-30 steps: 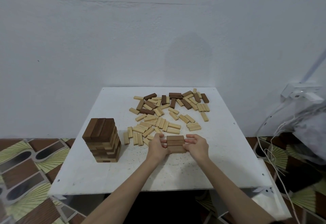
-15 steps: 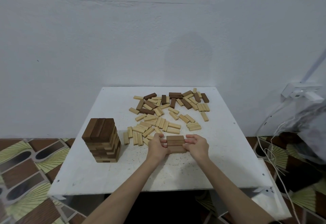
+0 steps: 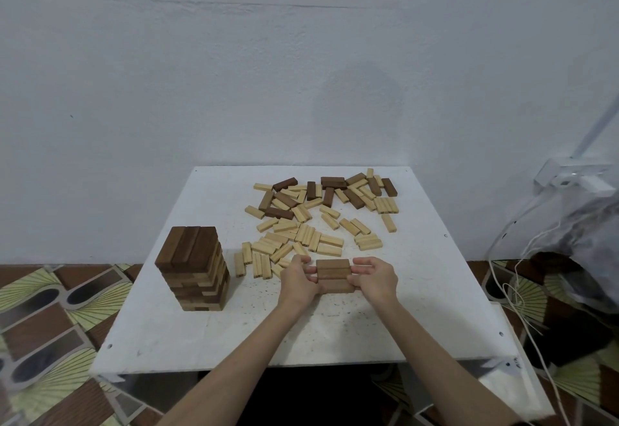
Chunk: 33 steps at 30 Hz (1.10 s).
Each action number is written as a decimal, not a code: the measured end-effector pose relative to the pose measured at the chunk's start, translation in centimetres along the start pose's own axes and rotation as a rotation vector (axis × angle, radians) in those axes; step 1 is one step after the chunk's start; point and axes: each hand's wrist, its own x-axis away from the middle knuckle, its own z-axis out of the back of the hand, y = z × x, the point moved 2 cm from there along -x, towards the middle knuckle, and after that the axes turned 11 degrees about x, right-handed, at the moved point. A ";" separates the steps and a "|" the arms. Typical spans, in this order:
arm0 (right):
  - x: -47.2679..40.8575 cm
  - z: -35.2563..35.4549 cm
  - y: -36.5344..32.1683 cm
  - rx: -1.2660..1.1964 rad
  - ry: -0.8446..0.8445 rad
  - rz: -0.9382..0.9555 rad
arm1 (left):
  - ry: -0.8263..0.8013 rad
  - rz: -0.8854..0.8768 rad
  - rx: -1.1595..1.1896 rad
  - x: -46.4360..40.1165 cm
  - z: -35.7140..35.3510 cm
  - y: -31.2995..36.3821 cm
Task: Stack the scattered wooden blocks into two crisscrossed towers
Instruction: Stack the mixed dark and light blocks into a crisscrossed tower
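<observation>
On the white counter (image 3: 418, 308) the left hand (image 3: 296, 280) and the right hand (image 3: 375, 278) sit close together, one at each end of a small row of three dark wooden blocks (image 3: 334, 275) lying side by side flat on the surface. The fingers of both hands are curled against the ends of the row, clamping it between them; the thumbs lie near its front edge. This row rests in the near middle of the counter, just in front of the loose pile.

To the left, well apart from the hands, stands a finished crisscrossed tower (image 3: 193, 271) of dark and lighter brown blocks, upright, its top layer made of three dark blocks running away from the viewer.

Behind the hands the scattered blocks (image 3: 321, 214) spread over the far half of the counter: pale wooden blocks mostly nearer the hands, with several dark brown ones mixed in toward the back edge. A few pale blocks lie just beside the left hand's knuckles.

The counter stands against a white wall (image 3: 234, 73). At the right, white cables (image 3: 509, 258) hang from a wall-mounted socket strip (image 3: 576, 179) over a patterned tile floor (image 3: 40, 298).
</observation>
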 end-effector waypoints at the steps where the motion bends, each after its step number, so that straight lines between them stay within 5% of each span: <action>1: 0.0 0.1 0.0 -0.016 -0.002 -0.007 | -0.001 0.002 0.003 0.1 0.1 0.1; 18: 4.8 0.9 -12.4 -0.327 -0.068 0.242 | 0.117 -0.267 -0.009 3.1 10.0 11.5; 33: 12.1 -9.1 -17.5 -0.379 -0.247 0.291 | 0.220 -0.166 -0.066 7.6 23.4 9.8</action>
